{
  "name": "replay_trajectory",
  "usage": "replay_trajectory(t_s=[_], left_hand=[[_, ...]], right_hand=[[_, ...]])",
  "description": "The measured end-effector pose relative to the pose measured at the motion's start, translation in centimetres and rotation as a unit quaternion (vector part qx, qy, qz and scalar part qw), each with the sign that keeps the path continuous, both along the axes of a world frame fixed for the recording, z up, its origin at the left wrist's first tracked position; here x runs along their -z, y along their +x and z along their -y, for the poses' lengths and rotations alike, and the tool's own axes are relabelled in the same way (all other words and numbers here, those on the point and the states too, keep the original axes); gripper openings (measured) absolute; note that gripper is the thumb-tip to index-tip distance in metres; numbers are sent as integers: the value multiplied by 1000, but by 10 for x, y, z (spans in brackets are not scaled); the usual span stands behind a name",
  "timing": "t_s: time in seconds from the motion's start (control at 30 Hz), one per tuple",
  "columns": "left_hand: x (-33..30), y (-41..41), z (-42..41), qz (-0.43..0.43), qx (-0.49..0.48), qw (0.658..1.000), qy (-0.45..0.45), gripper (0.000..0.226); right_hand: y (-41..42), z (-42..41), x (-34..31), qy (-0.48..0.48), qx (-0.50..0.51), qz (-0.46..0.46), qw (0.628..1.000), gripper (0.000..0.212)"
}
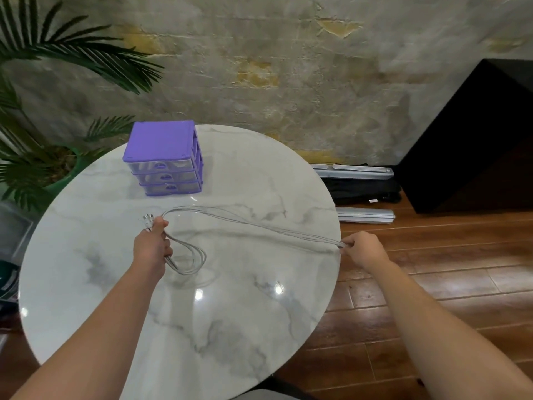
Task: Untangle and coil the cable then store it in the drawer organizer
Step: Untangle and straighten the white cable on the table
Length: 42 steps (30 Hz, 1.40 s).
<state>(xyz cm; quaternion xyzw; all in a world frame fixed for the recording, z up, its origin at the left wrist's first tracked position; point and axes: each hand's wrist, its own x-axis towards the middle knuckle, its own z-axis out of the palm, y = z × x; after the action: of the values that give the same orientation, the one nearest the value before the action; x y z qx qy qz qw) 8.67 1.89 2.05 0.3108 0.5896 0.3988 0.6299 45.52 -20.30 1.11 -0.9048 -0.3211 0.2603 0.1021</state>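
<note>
Cable [253,225] is stretched out over the round marble table [230,327] rn, several grey strands bunched together. My left hand [153,245] is closed around one end w/ the plugs poking out top, plus a few loops hanging below it. Right hand [362,248] pinches the other end of the bundle at the table edge. Purple drawer organizer [164,158] sits at the back, drawers all shut.

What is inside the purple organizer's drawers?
The organizer has three clear-fronted drawers, all closed. Only pale reflections show through the fronts; no contents can be made out. The purple frame hides the rest.
</note>
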Motion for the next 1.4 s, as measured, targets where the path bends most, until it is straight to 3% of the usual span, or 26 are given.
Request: replay_trajectory(t_s=[0.17, 0.27, 0.47, 0.53, 0.7, 0.93, 1.03, 1.13, 1.23, 1.4], left_hand=[[-5, 2, 7, -12, 31, 999, 10, 24], [-12, 2, 9, -20, 53, 998, 26, 24], [-26, -1, 8, -26, 79, 995, 47, 22], [-31, -2, 8, -28, 84, 995, 49, 22], [-42, -5, 6, -28, 106, 993, 49, 22], [-55, -14, 2, -12, 199, 979, 42, 23], [-60, -15, 4, -17, 239, 970, 41, 23], [-63, -13, 5, -37, 263, 963, 52, 23], [-62, -11, 0, -24, 238, 969, 66, 25], [-50, -23, -21, 151, 55, 986, 34, 26]], right_hand=[[-9, -3, 11, 36, 35, 61, 997, 17], [-13, -5, 15, 29, 48, 42, 998, 18], [-39, -26, 5, -36, 18, 65, 997, 42], [-57, -46, -5, -3, 1, 87, 996, 49], [-123, -118, -33, 203, -122, 33, 971, 47], [-198, -188, -64, 231, -320, 22, 918, 66], [-207, -195, -64, 245, -372, 52, 894, 41], [-208, -191, -63, 238, -364, 29, 900, 25], [-200, -180, -66, 262, -326, 33, 908, 23], [-167, -156, -79, 250, -240, 106, 932, 22]])
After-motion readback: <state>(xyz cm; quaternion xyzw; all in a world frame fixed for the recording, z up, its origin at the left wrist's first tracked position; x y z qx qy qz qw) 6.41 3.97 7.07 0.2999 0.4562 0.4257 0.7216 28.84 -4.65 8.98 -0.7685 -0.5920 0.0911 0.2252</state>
